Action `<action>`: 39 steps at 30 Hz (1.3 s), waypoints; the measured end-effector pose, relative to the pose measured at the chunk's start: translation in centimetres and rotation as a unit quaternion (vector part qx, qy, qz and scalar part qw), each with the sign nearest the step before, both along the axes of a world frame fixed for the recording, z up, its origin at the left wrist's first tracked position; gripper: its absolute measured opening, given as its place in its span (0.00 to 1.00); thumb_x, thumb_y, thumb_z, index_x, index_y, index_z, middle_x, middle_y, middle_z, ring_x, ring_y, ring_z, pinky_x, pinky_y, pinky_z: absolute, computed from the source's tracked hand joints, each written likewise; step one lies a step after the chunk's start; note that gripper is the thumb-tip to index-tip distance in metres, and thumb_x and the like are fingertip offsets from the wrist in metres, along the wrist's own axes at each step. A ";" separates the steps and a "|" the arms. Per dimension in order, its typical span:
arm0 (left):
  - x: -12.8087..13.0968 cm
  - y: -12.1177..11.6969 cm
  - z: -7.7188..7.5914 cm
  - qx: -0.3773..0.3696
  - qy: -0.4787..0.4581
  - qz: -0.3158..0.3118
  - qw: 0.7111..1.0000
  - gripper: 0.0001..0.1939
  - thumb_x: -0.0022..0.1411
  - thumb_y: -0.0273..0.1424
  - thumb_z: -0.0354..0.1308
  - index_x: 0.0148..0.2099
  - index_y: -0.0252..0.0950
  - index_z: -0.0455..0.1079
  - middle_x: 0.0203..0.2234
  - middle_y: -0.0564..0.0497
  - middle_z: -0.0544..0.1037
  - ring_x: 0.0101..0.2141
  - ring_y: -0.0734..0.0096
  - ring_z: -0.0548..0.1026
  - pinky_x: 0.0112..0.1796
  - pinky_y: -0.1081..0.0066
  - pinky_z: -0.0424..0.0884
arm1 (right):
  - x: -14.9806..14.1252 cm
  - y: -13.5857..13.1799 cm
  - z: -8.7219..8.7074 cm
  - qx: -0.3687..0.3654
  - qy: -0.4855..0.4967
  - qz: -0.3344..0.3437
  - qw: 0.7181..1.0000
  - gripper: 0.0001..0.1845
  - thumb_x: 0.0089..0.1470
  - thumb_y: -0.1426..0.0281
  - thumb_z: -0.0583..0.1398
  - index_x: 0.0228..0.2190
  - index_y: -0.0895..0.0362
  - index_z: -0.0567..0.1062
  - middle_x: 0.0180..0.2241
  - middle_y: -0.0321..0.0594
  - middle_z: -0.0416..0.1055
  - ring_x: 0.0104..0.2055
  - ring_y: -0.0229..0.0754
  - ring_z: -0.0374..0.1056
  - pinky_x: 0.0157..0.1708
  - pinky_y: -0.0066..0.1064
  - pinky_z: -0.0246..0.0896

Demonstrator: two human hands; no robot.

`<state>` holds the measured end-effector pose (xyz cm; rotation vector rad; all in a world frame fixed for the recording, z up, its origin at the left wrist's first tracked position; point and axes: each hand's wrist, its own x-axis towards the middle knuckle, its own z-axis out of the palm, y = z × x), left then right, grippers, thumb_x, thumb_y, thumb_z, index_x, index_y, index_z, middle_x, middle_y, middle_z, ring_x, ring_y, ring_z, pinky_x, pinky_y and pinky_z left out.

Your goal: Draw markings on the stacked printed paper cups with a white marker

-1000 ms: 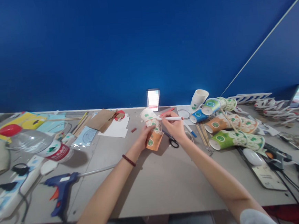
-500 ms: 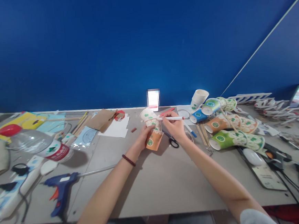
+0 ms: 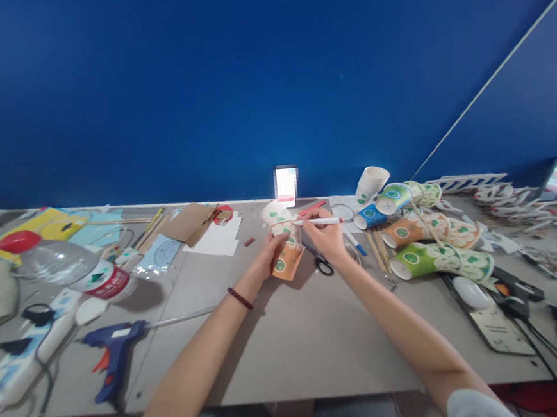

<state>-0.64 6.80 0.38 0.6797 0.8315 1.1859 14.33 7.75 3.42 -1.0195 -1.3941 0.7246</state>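
My left hand (image 3: 266,256) is wrapped round a joined run of paper cups (image 3: 287,263), tilted over the table, orange at the near end and white with green print at the far end. Between the fingers of my right hand (image 3: 326,238) is a white marker (image 3: 322,221) with a red end. Its left tip meets the side of the cups, near the middle; the exact contact is too small to make out. Scissors with black handles (image 3: 324,266) lie just below my right hand. A red pen (image 3: 313,207) rests behind it.
At left are a glue gun (image 3: 117,350), a large plastic bottle (image 3: 78,266), a power strip (image 3: 36,346) and cardboard (image 3: 190,224). To the right lie a green cup tube (image 3: 439,260), stacked white cups (image 3: 371,182), wooden sticks (image 3: 377,252) and a mouse (image 3: 471,291). A phone (image 3: 286,185) stands against the blue wall.
Hardly anything differs. The marker and my right hand have shifted very slightly, while my left hand and the cups stay in place.
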 end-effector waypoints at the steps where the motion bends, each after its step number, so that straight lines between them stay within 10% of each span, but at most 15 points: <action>1: 0.0 0.0 0.1 -0.001 0.001 -0.001 1.000 0.21 0.43 0.35 0.71 0.41 0.35 0.73 0.34 0.47 0.82 0.35 0.61 0.79 0.38 0.66 0.72 | 0.0 -0.1 0.1 0.000 0.005 0.002 1.000 0.02 0.48 0.69 0.60 0.27 0.54 0.72 0.30 0.38 0.74 0.33 0.43 0.71 0.34 0.34 0.66; 39: 0.0 -0.1 0.0 -0.008 0.009 0.002 1.000 0.19 0.45 0.34 0.70 0.41 0.34 0.73 0.32 0.47 0.81 0.32 0.64 0.78 0.35 0.69 0.71 | 0.0 0.2 -0.1 -0.015 -0.007 -0.020 1.000 0.03 0.48 0.68 0.60 0.27 0.55 0.72 0.30 0.38 0.75 0.29 0.40 0.68 0.29 0.31 0.63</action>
